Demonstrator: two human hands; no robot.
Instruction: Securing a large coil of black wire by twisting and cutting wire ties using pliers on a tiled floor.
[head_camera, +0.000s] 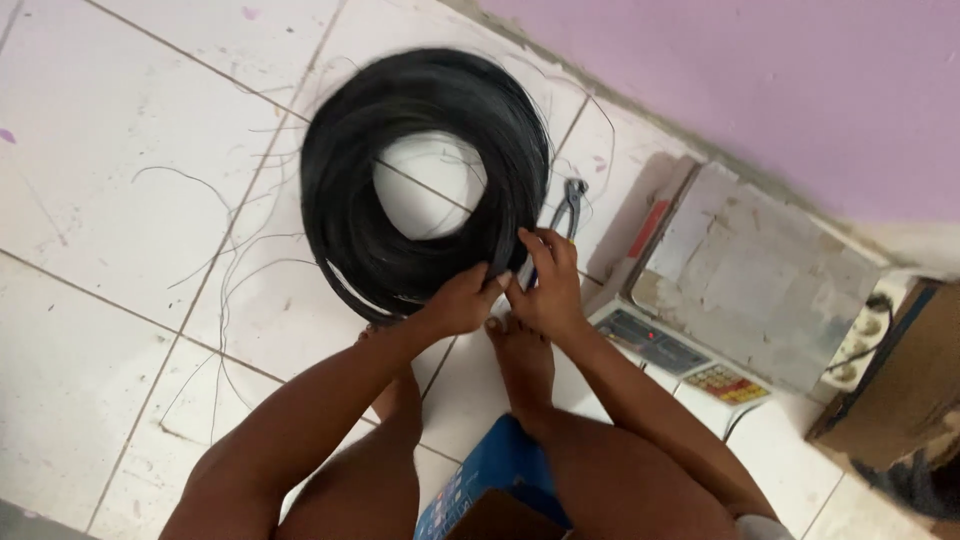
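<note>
**Loose wire may spring free**

White floor tiles (90, 230) carry a big black wire coil (425, 185). Left hand (462, 300) and right hand (548, 285) both pinch its near edge; stray strands could whip, snag fingers or tangle near the pliers (568, 205).

One head-worn camera looks steeply down (close range) at the tiled floor (120, 150).

The coil of wire (425, 180) looked like thin dark metal with a dull shine. The floor (120, 150) was of glossy white tiles. The scale (740, 275) had a worn, scratched metal plate, and the pliers (570, 205) were metal.
</note>
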